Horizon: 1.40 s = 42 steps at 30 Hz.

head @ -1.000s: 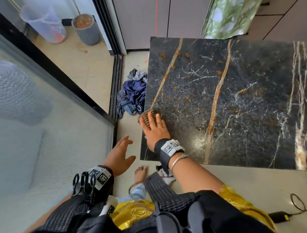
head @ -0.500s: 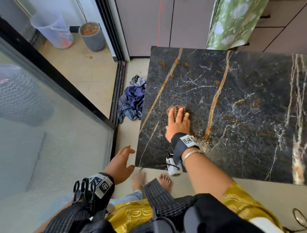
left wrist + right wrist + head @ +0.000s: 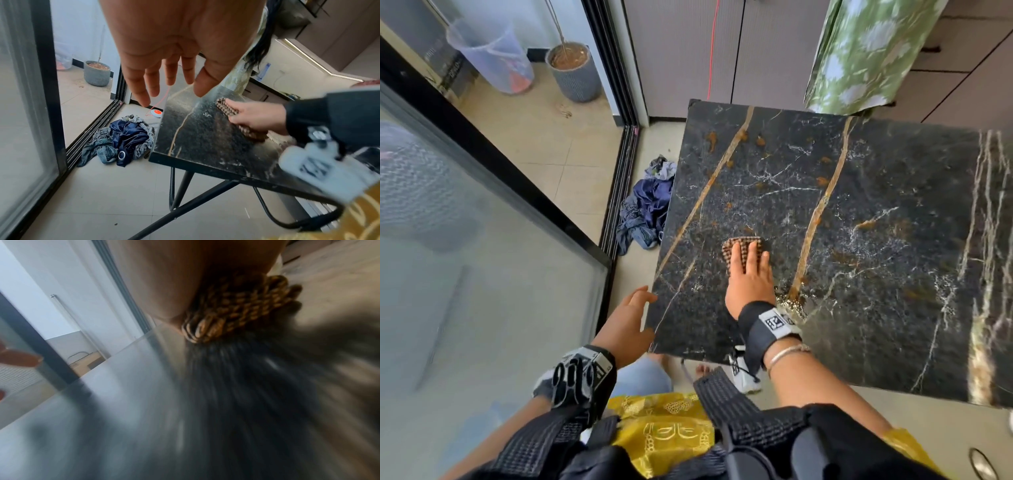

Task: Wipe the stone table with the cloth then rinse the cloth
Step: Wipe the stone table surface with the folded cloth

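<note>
A black stone table point(image 3: 876, 212) with gold and white veins fills the right of the head view. A folded brown checked cloth point(image 3: 734, 248) lies on its near left part. My right hand point(image 3: 748, 270) presses flat on the cloth, fingers straight. The left wrist view shows that cloth point(image 3: 225, 107) under the right hand point(image 3: 255, 116). The right wrist view is blurred, with the cloth point(image 3: 242, 309) under the palm. My left hand point(image 3: 630, 318) hovers open beside the table's near left corner, holding nothing; its spread fingers point(image 3: 152, 81) hang above the floor.
A glass sliding door point(image 3: 465, 257) stands on the left. A pile of blue clothes point(image 3: 647, 209) lies on the floor beside the table. A grey pot point(image 3: 573, 70) and a plastic bin point(image 3: 493, 56) stand beyond the door. A green patterned fabric point(image 3: 866, 51) hangs behind the table.
My right hand has slid the cloth from the table's left edge to the right and farther onto the top. The left hand has come closer to the table's corner.
</note>
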{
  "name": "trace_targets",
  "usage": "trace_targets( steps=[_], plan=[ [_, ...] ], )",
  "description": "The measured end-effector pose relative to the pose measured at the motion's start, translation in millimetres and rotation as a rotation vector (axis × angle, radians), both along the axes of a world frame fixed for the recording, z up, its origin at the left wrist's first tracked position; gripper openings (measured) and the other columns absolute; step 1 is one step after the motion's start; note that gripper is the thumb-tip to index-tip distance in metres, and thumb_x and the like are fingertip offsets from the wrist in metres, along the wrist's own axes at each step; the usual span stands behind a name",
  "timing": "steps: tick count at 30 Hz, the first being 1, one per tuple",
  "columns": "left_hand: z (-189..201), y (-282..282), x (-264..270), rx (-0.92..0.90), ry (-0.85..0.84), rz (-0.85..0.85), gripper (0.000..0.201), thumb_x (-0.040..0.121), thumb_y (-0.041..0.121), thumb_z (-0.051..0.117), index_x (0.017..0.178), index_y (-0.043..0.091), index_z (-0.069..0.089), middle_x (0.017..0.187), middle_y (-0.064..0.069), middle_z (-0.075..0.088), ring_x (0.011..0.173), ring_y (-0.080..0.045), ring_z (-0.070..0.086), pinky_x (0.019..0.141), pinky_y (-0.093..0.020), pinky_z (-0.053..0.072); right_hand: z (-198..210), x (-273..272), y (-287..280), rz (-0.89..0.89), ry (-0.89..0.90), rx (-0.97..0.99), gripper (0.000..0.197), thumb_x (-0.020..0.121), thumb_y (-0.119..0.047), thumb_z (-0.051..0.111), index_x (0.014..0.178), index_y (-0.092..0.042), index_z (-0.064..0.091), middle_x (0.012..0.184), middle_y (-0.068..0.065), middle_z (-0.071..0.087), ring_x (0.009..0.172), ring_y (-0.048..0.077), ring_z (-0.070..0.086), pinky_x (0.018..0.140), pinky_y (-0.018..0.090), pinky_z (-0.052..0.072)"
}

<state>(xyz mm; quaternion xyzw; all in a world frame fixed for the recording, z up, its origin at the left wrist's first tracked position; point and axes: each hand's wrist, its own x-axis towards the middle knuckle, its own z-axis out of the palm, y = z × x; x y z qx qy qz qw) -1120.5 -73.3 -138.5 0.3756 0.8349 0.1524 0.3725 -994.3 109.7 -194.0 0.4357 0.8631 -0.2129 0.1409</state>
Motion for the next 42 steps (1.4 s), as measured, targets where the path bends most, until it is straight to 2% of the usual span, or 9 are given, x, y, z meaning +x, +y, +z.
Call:
trace_targets(
  steps=[5, 10, 14, 18, 23, 27, 33, 37, 42],
  plan=[
    [4, 7, -15, 0.045, 0.031, -0.176, 0.066, 0.087, 0.012, 0.057, 0.143, 0.016, 0.023, 0.158, -0.001, 0.006, 0.142, -0.02, 0.022, 0.111, -0.027, 0.025, 4, -60, 33, -0.099, -0.017, -0.018, 0.077, 0.092, -0.019, 0.042, 0.149, -0.021, -0.011, 0.157, 0.012, -0.018, 0.143, 0.041, -0.012, 0.117, 0.048, 0.002],
    [0, 23, -42, -0.013, 0.203, -0.339, 0.069, 0.088, 0.017, 0.052, 0.147, 0.018, 0.017, 0.158, -0.001, -0.005, 0.146, -0.02, 0.003, 0.116, -0.032, 0.019, -6, -113, 10, 0.28, 0.039, 0.017, 0.076, 0.091, -0.023, 0.042, 0.149, -0.026, -0.008, 0.158, 0.012, -0.013, 0.143, 0.042, -0.009, 0.116, 0.05, -0.001],
    [-3, 44, -56, -0.02, 0.172, -0.394, 0.071, 0.088, 0.016, 0.051, 0.147, 0.018, 0.013, 0.158, -0.001, -0.007, 0.146, -0.02, 0.005, 0.115, -0.033, 0.023, -9, -95, -19, 0.393, 0.105, 0.016, 0.074, 0.093, -0.018, 0.041, 0.149, -0.03, -0.006, 0.159, 0.005, -0.01, 0.144, 0.037, -0.007, 0.117, 0.045, 0.0],
    [-16, 58, -65, -0.011, 0.139, -0.453, 0.069, 0.089, 0.016, 0.05, 0.147, 0.015, 0.014, 0.158, -0.002, -0.008, 0.146, -0.019, 0.006, 0.115, -0.033, 0.024, -9, -43, -7, 0.159, 0.056, 0.018, 0.076, 0.094, -0.008, 0.034, 0.146, -0.035, -0.014, 0.152, 0.0, -0.024, 0.144, 0.033, -0.012, 0.114, 0.044, -0.005],
    [-35, 51, -57, -0.143, 0.224, -0.689, 0.073, 0.082, 0.011, 0.052, 0.147, 0.009, 0.018, 0.157, -0.014, -0.001, 0.145, -0.027, 0.008, 0.117, -0.032, 0.018, -4, -53, 51, -0.227, -0.016, 0.057, 0.07, 0.096, -0.022, 0.038, 0.149, -0.025, -0.009, 0.157, 0.014, -0.013, 0.143, 0.043, -0.006, 0.118, 0.049, 0.006],
    [-50, 46, -56, -0.158, 0.336, -0.76, 0.092, 0.034, 0.03, 0.084, 0.118, 0.006, 0.055, 0.125, -0.021, 0.058, 0.11, -0.033, 0.062, 0.081, -0.035, 0.057, -2, -112, 65, -0.068, -0.019, 0.03, 0.079, 0.092, -0.032, 0.045, 0.148, -0.025, -0.011, 0.156, 0.015, -0.017, 0.141, 0.045, -0.01, 0.116, 0.053, 0.0],
    [-43, 60, -66, -0.153, 0.372, -0.836, 0.091, 0.014, 0.049, 0.086, 0.098, 0.02, 0.071, 0.103, 0.0, 0.071, 0.08, -0.017, 0.071, 0.064, -0.022, 0.056, -6, -125, 9, 0.378, 0.06, 0.017, 0.08, 0.09, -0.024, 0.047, 0.147, -0.034, -0.008, 0.159, 0.003, -0.013, 0.144, 0.036, -0.008, 0.118, 0.049, 0.003],
    [-45, 65, -73, -0.104, 0.34, -0.813, 0.067, 0.026, 0.023, 0.091, 0.089, 0.022, 0.069, 0.094, 0.004, 0.07, 0.059, -0.015, 0.066, 0.046, -0.022, 0.053, -6, -73, 18, 0.147, 0.03, -0.031, 0.08, 0.093, -0.007, 0.035, 0.144, -0.039, -0.018, 0.152, 0.0, -0.026, 0.143, 0.034, -0.014, 0.118, 0.05, 0.001],
    [-43, 66, -69, 0.02, 0.41, -0.797, 0.049, 0.038, 0.014, 0.086, 0.082, 0.022, 0.067, 0.09, 0.003, 0.07, 0.058, -0.015, 0.064, 0.049, -0.022, 0.051, -1, -73, 89, -0.258, -0.055, 0.006, 0.073, 0.097, -0.028, 0.039, 0.147, -0.028, -0.014, 0.157, 0.013, -0.017, 0.143, 0.042, -0.008, 0.117, 0.052, 0.004]
  ],
)
